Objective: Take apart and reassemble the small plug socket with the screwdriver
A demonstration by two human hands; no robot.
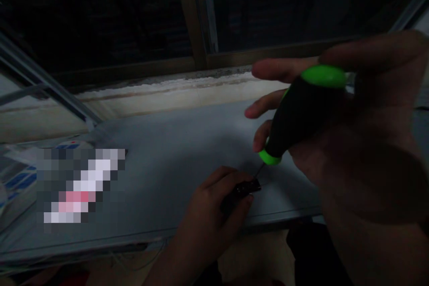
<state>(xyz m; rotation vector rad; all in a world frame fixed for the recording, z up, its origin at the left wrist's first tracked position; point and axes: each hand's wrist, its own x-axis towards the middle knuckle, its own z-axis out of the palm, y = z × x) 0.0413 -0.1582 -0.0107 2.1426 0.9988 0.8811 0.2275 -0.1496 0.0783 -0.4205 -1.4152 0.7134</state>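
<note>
My right hand (362, 143) is close to the camera and grips a screwdriver (301, 116) with a black and bright green handle. Its thin tip points down at a small dark part (246, 187). My left hand (214, 208) pinches that small dark part near the front edge of the grey table (161, 156). The scene is dim, so the part's details are hard to make out.
A blurred patch and some papers with blue print (18, 178) lie at the table's left. A pale window sill (150, 96) and dark window panes with a wooden frame (191, 18) run behind the table. A metal bar (47, 85) slants at the left.
</note>
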